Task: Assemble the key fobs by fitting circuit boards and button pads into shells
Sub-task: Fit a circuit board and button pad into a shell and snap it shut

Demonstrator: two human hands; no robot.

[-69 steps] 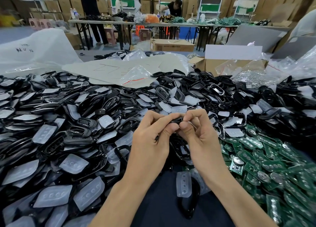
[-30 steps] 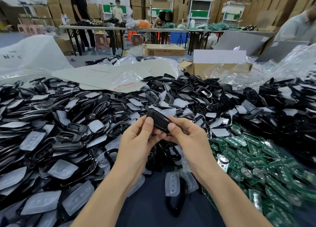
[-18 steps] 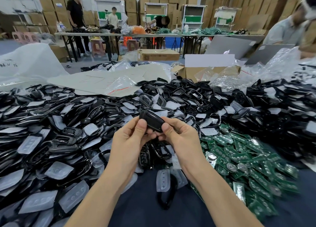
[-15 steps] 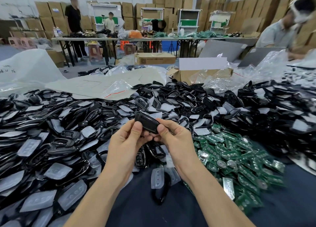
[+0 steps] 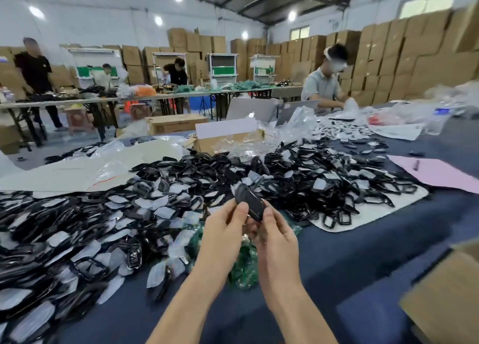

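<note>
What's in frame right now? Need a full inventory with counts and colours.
key fob: one, black, held above the table.
shells and button pads: too many to count, black and translucent white, heaped across the table's left and centre.
circuit boards: a pile, green, under the hands, partly hidden.
paper sheet: one, pink, table's right side.
open box: one, brown, behind the heap.
near box: one, brown, lower right.
stacked cartons: many, brown, back wall.
table: one, navy cover.
people: four, background.
left hand: grips the fob.
right hand: grips the fob.
</note>
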